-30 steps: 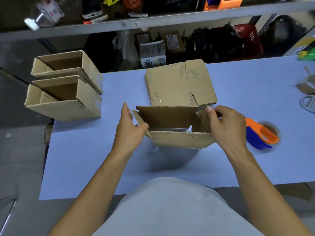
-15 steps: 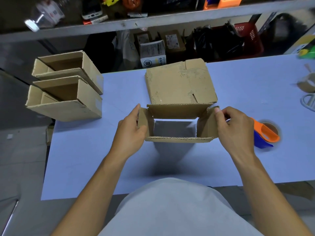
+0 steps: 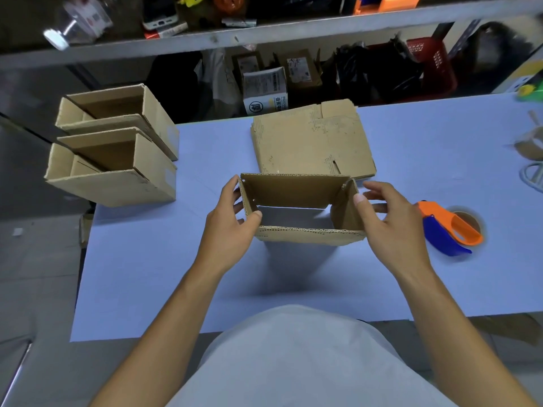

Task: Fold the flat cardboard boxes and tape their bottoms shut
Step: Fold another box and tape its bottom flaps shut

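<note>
A cardboard box [image 3: 293, 190], squared into an open sleeve, is held above the blue table [image 3: 152, 259]; the table shows through it. My left hand [image 3: 229, 224] grips its left wall, thumb inside and fingers outside. My right hand [image 3: 390, 227] pinches the right wall, thumb inside, fingers spread behind it. A stack of flat cardboard boxes [image 3: 311, 139] lies just beyond. An orange and blue tape dispenser [image 3: 449, 230] lies on the table right of my right hand.
Two folded boxes [image 3: 114, 160] stand one behind the other at the table's far left corner. A tape roll [image 3: 531, 145] and a white object [image 3: 533, 177] lie at the right edge. A cluttered shelf runs behind the table.
The collapsed box has been pulled open into a rectangular sleeve. Both hands moved apart and shifted their hold onto its side walls.
</note>
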